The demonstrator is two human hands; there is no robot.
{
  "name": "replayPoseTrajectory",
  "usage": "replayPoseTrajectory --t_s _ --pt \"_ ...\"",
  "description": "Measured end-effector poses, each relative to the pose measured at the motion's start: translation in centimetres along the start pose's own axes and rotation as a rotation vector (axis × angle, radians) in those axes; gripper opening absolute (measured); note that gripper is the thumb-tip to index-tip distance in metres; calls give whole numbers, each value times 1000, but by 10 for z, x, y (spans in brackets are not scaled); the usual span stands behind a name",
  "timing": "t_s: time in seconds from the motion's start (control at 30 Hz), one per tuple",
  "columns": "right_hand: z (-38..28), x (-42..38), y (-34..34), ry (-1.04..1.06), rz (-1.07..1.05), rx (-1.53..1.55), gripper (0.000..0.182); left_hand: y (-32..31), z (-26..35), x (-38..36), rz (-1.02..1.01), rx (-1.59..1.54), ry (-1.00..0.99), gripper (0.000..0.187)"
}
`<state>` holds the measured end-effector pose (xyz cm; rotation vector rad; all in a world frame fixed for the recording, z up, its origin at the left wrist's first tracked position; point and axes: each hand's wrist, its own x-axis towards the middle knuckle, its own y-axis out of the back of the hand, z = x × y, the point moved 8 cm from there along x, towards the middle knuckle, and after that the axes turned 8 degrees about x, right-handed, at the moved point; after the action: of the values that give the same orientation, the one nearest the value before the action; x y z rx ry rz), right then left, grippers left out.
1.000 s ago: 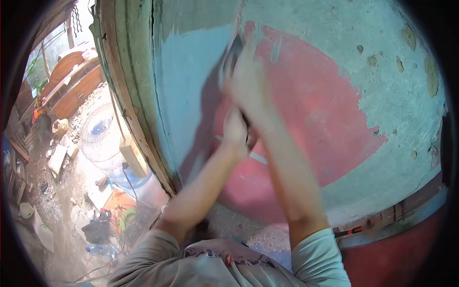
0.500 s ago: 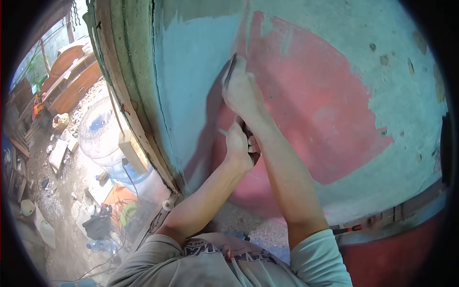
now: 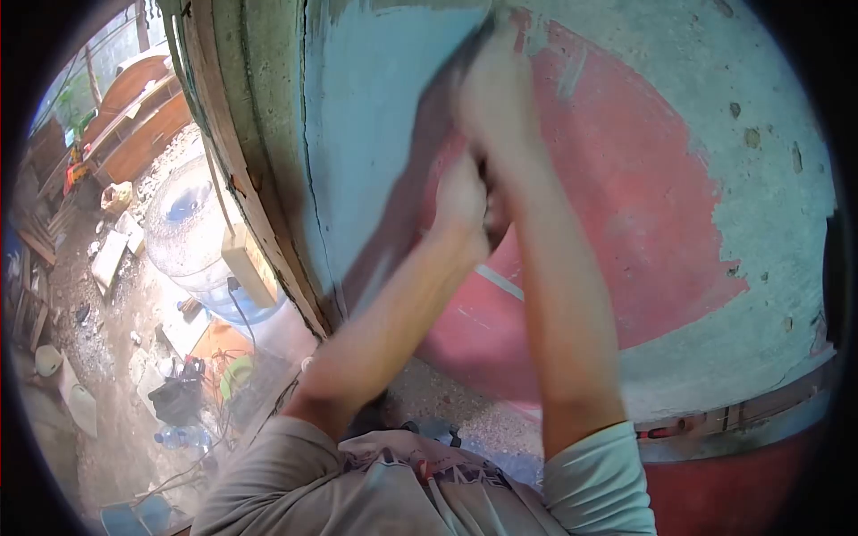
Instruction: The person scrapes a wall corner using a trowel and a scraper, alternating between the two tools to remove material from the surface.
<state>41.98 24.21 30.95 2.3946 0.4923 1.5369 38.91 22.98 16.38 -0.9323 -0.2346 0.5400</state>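
Our right hand (image 3: 500, 94) grips a scraper (image 3: 472, 40), fingers wrapped tight; it stands steeply against the wall (image 3: 760, 179) near its top edge, blade up. Our left hand (image 3: 460, 201) is closed below, its contents hidden. A slip could gouge the fresh blue coat (image 3: 375, 134).

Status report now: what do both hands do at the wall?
Right hand high on the wall, pressing a blurred dark flat tool. Left hand just below it, closed, contents unclear. Red patch unobstructed.

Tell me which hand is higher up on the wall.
The right hand, blurred near the red patch's top edge; the left hand sits below it.
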Motion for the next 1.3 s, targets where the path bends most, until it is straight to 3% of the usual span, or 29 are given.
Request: replayPoseTrajectory --t_s 0.03,0.1,0.2,0.23,0.33,0.4,0.47,0.57,0.6,0.7,0.73,0.77,0.8,0.87,0.9,1.0,1.13,1.2,1.27,1.3 --pt "25 -29 -20 -113 -100 -82 69 36 -28 -3 -40 -10 69 32" --pt "42 -77 -36 -301 -263 -73 65 76 -64 -12 -2 -55 113 31" --pt "60 -100 -45 -347 -423 -58 66 65 -75 -45 40 -85 161 26" --pt "56 -99 -41 -289 -417 -68 66 58 -77 -50 156 -96 199 30" --pt "11 -37 9 34 -95 -56 41 0 -27 -47 -34 73 44 28" --pt "-15 22 33 188 6 -176 41 -39 9 -21 -100 93 7 27" --pt "9 81 -17 572 -255 -1171 23 -79 43 -3 -262 63 -138 28" --pt "6 63 3 207 -222 -324 43 -48 25 7 -135 37 -69 31" --pt "6 20 5 -12 -91 -87 41 -9 3 4 -6 84 -13 33" --pt "54 -103 -45 -336 -246 43 62 98 -73 -24 194 10 143 34" --pt "72 -136 -60 -237 -154 139 60 134 -101 -25 173 19 145 35" --pt "79 -159 -68 -331 -198 157 59 156 -120 -29 146 28 148 35" --pt "96 -179 -78 -340 -274 80 59 159 -128 -41 213 61 278 34" --pt "118 -211 -90 -435 -438 100 57 165 -158 -53 251 -41 303 41" --pt "107 -202 -78 -333 -341 151 55 160 -162 -58 215 -55 302 40" --pt "58 -142 -26 -44 -86 143 50 85 -96 -56 223 114 98 37" --pt "13 -22 12 16 10 -32 45 15 -25 2 -110 197 -77 37" --pt "28 -19 -5 -118 -118 -60 48 33 -31 6 -57 183 -17 32" --pt "42 -75 -28 102 65 62 55 92 -67 10 17 177 50 30" --pt "64 -114 -53 -136 -76 63 57 133 -96 -1 234 74 58 33"
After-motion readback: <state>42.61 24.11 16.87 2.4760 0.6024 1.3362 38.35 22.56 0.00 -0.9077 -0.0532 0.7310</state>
